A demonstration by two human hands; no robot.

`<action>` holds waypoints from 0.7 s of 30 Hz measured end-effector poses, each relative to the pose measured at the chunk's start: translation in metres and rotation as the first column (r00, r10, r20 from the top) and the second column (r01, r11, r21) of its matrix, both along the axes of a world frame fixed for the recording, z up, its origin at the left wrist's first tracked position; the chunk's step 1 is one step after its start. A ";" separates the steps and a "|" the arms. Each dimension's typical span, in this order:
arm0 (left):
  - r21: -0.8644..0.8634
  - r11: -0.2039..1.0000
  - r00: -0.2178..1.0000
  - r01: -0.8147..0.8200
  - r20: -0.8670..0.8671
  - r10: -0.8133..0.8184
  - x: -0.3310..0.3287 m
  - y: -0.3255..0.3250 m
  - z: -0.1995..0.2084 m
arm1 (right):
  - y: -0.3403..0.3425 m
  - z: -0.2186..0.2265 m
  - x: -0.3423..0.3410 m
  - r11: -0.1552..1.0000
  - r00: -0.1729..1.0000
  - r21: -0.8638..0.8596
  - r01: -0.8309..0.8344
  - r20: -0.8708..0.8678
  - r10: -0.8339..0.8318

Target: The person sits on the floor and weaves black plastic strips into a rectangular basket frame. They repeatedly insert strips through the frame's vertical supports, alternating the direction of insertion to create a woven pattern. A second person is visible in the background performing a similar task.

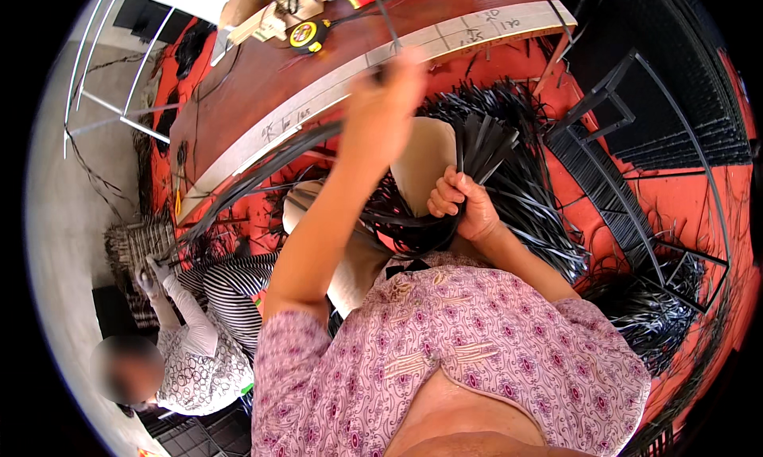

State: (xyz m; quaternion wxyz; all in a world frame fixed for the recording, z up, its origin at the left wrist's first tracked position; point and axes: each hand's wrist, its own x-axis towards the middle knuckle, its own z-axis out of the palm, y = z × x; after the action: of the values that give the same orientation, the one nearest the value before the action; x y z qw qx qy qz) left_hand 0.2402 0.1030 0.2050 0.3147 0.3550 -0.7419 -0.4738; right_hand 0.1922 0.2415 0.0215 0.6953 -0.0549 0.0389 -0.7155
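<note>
My right hand point(465, 203) is closed round a bundle of flat black strips point(486, 149), whose cut ends fan out above the fist. More black strips point(409, 233) hang in a loop across my lap, just below that fist. Raised in front of the table's marked edge, my left hand point(385, 107) is smeared by motion, so its fingers cannot be made out. A thin dark strip point(388, 20) runs up from near the left hand over the tabletop. Long black strips point(262, 167) trail off to the left behind my left forearm.
The brown table point(246, 99) has a pale marked edge strip; a tape measure point(308, 36) and wood pieces point(266, 20) lie on it. Loose black strips point(548, 218) heap on the red floor. Metal frames point(616, 99) stand right. A co-worker point(203, 362) sits at lower left.
</note>
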 end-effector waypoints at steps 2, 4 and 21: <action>-0.325 0.939 0.976 0.110 0.216 -0.039 -0.070 -0.016 -0.021 | 0.000 0.000 -0.006 0.999 0.998 -0.001 0.042 -0.045 -0.042; -0.490 0.860 0.929 0.143 0.366 0.054 -0.115 -0.048 -0.056 | 0.001 -0.002 -0.008 0.997 0.996 0.016 0.072 -0.050 -0.071; -0.494 0.767 0.787 0.410 0.616 -0.024 -0.228 -0.122 -0.174 | -0.016 0.002 -0.011 0.989 0.993 0.132 0.071 -0.105 -0.057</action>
State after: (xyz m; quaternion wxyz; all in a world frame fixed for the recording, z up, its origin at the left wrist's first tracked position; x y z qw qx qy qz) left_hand 0.0118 -0.0193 0.0312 0.1109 0.2685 -0.9498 -0.1159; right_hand 0.1810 0.2256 0.0233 0.6713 -0.0423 0.1241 -0.7295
